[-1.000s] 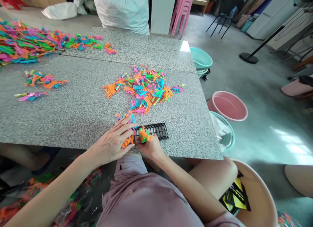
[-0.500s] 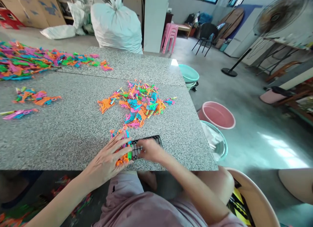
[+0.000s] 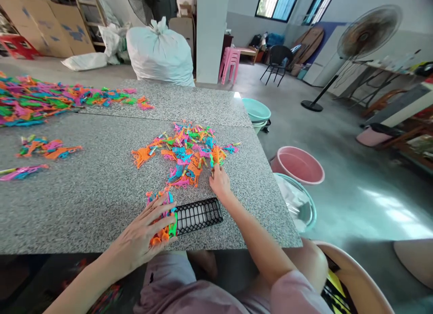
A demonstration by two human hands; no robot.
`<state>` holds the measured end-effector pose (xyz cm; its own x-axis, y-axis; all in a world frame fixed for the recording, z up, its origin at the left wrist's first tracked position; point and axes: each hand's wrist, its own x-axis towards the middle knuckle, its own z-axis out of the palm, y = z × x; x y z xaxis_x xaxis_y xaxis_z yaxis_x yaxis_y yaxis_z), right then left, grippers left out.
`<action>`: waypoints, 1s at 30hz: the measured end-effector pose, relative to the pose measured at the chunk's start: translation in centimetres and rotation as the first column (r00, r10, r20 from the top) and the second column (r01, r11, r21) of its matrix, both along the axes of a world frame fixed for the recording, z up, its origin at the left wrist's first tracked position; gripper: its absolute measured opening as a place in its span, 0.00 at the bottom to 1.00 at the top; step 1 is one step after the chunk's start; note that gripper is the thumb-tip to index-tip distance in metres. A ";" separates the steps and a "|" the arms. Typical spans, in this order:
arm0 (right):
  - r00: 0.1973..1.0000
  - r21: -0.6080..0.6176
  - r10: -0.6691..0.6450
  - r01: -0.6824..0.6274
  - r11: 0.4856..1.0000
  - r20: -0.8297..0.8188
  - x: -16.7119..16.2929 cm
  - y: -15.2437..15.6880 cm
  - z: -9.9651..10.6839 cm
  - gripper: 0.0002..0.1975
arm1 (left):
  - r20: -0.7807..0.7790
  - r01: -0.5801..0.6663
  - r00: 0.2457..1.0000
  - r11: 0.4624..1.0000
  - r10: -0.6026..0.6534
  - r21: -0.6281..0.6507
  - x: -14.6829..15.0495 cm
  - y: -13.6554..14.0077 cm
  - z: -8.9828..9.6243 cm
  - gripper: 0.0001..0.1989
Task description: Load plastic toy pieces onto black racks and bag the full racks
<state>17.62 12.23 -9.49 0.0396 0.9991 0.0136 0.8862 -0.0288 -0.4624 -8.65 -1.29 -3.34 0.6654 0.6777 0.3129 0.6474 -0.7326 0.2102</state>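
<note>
A black openwork plastic basket [image 3: 199, 216] lies near the table's front edge, its left part filled with small colourful plastic toy pieces [image 3: 172, 223]. My left hand [image 3: 140, 230] rests over these pieces with its fingers stretched and spread, partly covering them. Further forward, a loose pile of bright plastic toy pieces [image 3: 182, 156] in orange, pink, blue and green spreads over the table. My right hand [image 3: 220, 183] is at the pile's right front edge, fingertips together on an orange plastic piece [image 3: 218, 155]. The right side of the basket shows its bare grid.
A larger heap of similar pieces [image 3: 34, 99] lies at the far left, with a small cluster [image 3: 47, 147] in front of it. A stuffed white sack [image 3: 160, 52] stands behind the speckled table [image 3: 101, 205]. Tubs, including a pink one [image 3: 299, 165], stand at the right.
My right hand has left the inside of the black basket and moved forward to the pile. My left hand stays over the pieces in the basket. The camera view has tilted up slightly.
</note>
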 end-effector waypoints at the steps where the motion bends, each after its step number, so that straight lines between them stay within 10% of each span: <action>1: 0.996 -0.016 -0.048 0.047 0.999 -0.080 0.5 0.0 0.1 0.15 | -0.002 0.007 1.000 1.000 -0.007 -0.018 -0.1 0.0 0.2 0.14; 6: 0.952 -0.104 -0.102 0.075 0.992 -0.287 0.9 -0.8 1.6 0.11 | -0.008 0.034 0.999 0.993 -0.035 -0.117 -0.3 0.0 1.1 0.14; 12: 0.739 -0.056 0.223 -0.333 0.941 -0.635 -4.1 -6.7 0.9 0.05 | -0.010 0.022 1.000 0.988 -0.023 -0.151 0.2 -0.2 1.8 0.12; 20: 0.862 -0.011 0.446 -0.461 0.887 -0.241 -7.0 -7.2 0.4 0.13 | -0.016 0.043 0.999 0.994 -0.045 -0.097 0.2 -0.3 1.8 0.13; 30: 0.788 -0.086 0.596 -0.612 0.786 -0.154 -7.2 -5.3 2.1 0.10 | -0.060 0.165 0.985 0.986 -0.164 0.008 0.7 0.7 2.2 0.14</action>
<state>10.44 6.90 -7.38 -0.5794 0.8112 -0.0791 0.6837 0.4309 -0.5889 -7.98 -0.58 -1.18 0.7853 0.5535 0.2775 0.5286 -0.8327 0.1648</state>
